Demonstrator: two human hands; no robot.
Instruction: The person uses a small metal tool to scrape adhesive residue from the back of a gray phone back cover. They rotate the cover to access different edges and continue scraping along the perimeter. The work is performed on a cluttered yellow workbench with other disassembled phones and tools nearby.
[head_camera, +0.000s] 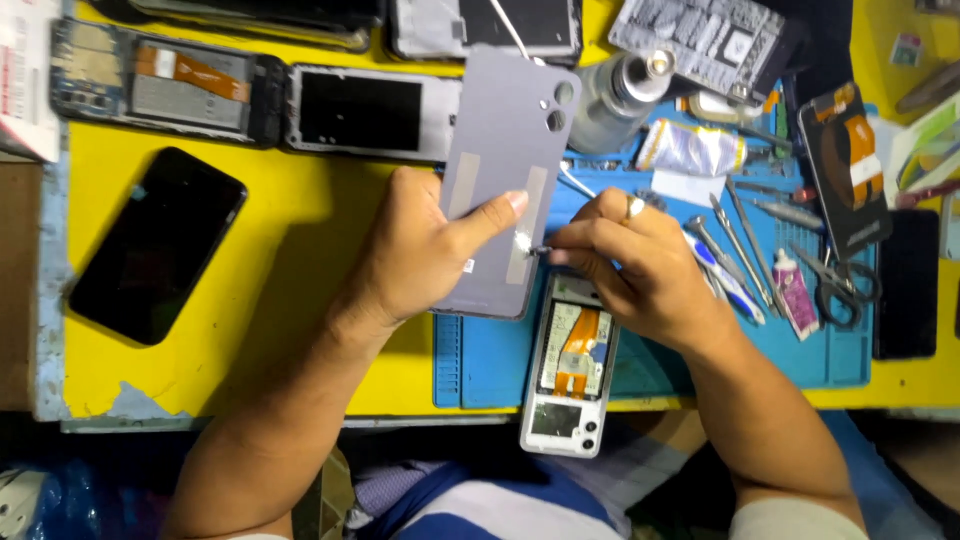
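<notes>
Your left hand (420, 255) grips a grey phone back cover (505, 170) from its left edge, thumb pressed flat across the inner face, holding it tilted above the middle of the yellow tabletop (260, 230). Your right hand (630, 270), with a ring on one finger, has its fingertips pinched together on a small thin tool (538, 250) whose tip meets the lower right part of the cover, next to a pale adhesive strip. The tool is too small to tell its kind.

Just below both hands, an opened phone (568, 365) with an orange ribbon cable lies face down, straddling the near edge of the tabletop and the near edge of the blue work mat (480, 360).

On the mat's right half lie tweezers and picks (735, 245), a small purple tube (795, 295) and scissors (845, 280). Near the mat's far edge stand a metal bottle (615, 95) and a crumpled silver tube (690, 148).

A black phone (155, 245) lies screen up near the tabletop's left edge. Along the far edge rest two stripped phone frames (260, 100), side by side.
</notes>
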